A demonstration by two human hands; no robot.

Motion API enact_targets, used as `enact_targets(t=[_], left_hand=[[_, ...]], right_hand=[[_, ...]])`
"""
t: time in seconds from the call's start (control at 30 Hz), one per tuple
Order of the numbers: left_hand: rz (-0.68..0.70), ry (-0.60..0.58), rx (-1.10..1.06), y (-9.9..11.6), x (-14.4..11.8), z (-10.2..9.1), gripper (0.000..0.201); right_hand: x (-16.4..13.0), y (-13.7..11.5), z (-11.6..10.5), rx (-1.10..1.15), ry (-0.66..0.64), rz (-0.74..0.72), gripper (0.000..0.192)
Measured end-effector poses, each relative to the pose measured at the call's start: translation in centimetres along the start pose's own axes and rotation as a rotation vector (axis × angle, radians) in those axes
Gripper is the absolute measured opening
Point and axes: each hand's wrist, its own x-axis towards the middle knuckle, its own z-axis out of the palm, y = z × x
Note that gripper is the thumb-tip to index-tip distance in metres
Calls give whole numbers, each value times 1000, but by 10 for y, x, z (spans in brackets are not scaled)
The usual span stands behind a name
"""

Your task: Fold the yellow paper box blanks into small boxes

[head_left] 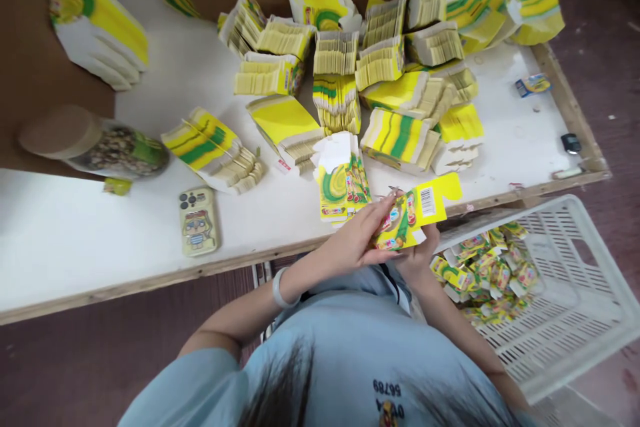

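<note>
Near the table's front edge I hold a small yellow carton (400, 220) with green print, a barcode and an end flap standing out. My left hand (367, 230) is closed on its left side, thumb below and fingers above. From the right and beneath, my right hand (423, 250) grips the same carton, its fingers mostly hidden behind it. A thin dark metal tip shows by my left fingertips; its kind I cannot tell. Just left of the hands, a loose pile of flat cartons (333, 193) lies on the white table (280, 213).
Several bundles of flat cartons (335, 53) fill the table's back. A phone (197, 221) and a lidded jar (120, 147) are at left. A small blue box (533, 85) lies at right. Below the edge, a white plastic basket (565, 233) holds folded cartons (493, 273).
</note>
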Motion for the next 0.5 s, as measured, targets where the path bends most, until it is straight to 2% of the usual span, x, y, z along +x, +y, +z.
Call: enact_targets(t=[0.13,0.23,0.4,0.5], left_hand=[[-44,50,-1,6,-4,1,78],[-110,93,-63,11,-6,3,68],[-298,80,-104,12,-12,7,57],[-379,168,-219,11,-17,16,52]], right_hand=[[7,-15,1,6,94,-19,30],[9,-21,2,24,106,50,32],[7,-21,6,130,159,227,27],[1,-21,10,277,251,282,21]])
